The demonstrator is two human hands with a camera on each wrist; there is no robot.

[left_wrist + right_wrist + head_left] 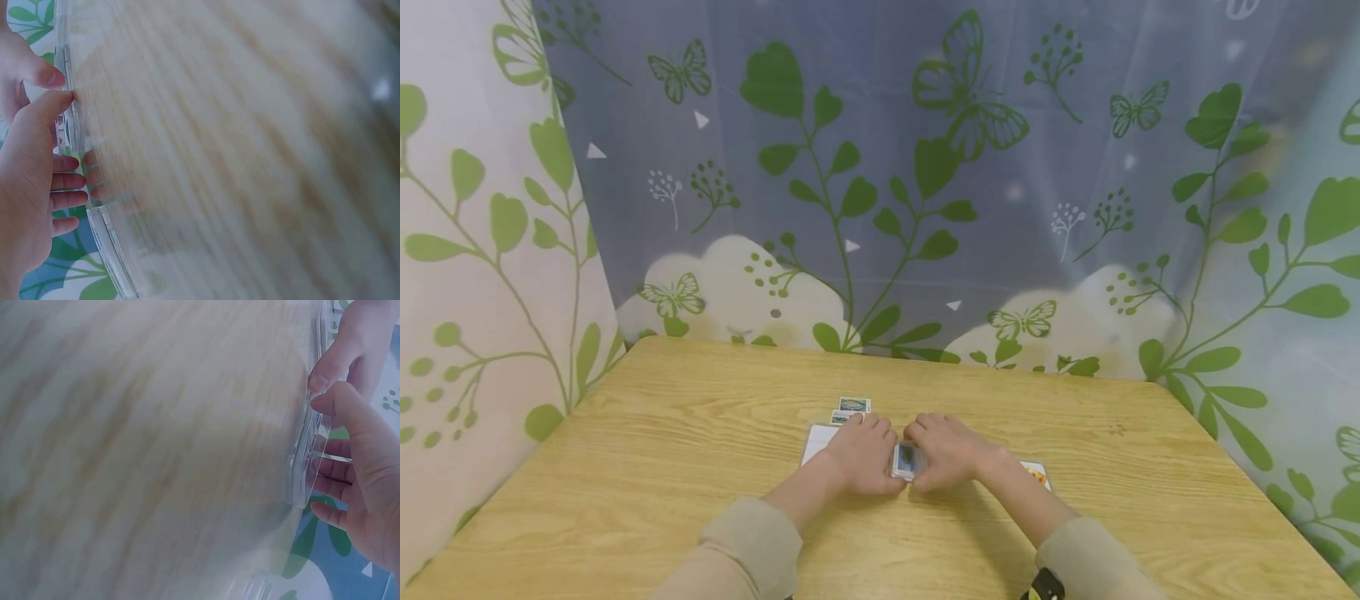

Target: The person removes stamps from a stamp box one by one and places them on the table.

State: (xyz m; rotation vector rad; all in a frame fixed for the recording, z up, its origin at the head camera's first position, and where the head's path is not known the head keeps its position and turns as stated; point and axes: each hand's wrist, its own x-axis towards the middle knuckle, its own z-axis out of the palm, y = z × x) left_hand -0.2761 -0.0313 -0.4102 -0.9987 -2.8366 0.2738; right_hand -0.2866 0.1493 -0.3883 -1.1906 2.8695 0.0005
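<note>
Glossy clear-plastic case (906,461), smooth wood-grain tabletop (700,450), cloth backdrop (880,150), matt cloth sleeves (751,542)

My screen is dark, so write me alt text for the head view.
A person's left hand and right hand hold a small picture piece between them at a wooden table. Two small picture cards lie just beyond the left hand; a leaf-and-butterfly cloth hangs behind.
</note>
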